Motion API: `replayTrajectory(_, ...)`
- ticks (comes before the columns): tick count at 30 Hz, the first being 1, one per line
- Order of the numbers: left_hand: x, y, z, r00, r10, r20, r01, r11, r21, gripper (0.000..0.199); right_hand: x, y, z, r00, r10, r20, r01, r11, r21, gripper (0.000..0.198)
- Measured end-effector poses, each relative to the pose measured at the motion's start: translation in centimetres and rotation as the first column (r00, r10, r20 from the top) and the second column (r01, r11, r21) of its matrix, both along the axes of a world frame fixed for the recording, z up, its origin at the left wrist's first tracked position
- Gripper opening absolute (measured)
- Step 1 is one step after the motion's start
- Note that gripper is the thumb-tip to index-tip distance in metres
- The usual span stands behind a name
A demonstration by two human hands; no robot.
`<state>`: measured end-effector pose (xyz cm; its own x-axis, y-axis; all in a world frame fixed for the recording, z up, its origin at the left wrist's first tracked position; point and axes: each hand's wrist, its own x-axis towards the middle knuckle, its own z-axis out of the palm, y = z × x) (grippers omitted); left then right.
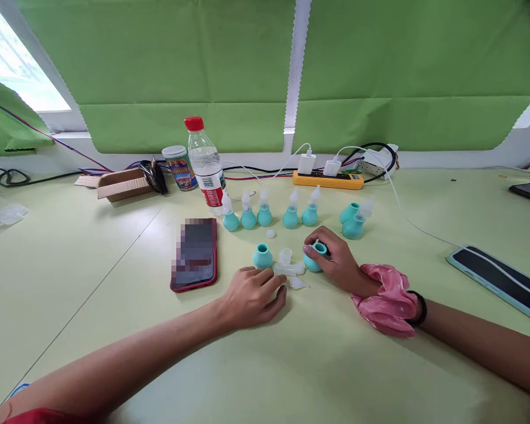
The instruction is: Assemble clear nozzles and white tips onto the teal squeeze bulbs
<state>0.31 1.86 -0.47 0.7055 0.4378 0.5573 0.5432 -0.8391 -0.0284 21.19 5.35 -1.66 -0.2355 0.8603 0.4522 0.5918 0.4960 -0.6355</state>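
My right hand (338, 262) grips a teal rubber bulb (312, 264) at its side, with the bulb's open neck facing up. My left hand (256, 297) rests on the table, fingers bent and thumb apart, beside some translucent plastic pieces. Those are a tube (287, 269), a short cap-like piece (285, 255) and a pointed tip (297, 283). Just beyond my left fingers stands another open teal bulb (262, 257). A small white round piece (271, 234) lies farther back. Behind it, several nasal aspirators (290, 217), teal bulbs with clear tips, stand in a row.
At the back right, an aspirator (353, 227) leans beside an open bulb (348, 212). A red-cased phone (194, 256), water bottle (208, 171) and can (179, 168) stand left. An orange power strip (328, 179) lies behind; a phone (503, 282) with a cable lies right.
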Motion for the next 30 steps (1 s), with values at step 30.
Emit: replayTrajectory(30, -1.6, 0.1, 8.6, 0.400, 0.262, 0.878, 0.255, 0.889, -0.381, 0.049, -0.7, -2.0, 0.7, 0.891, 0.344, -0.296, -0.156, 0.844, 0.514, 0.040)
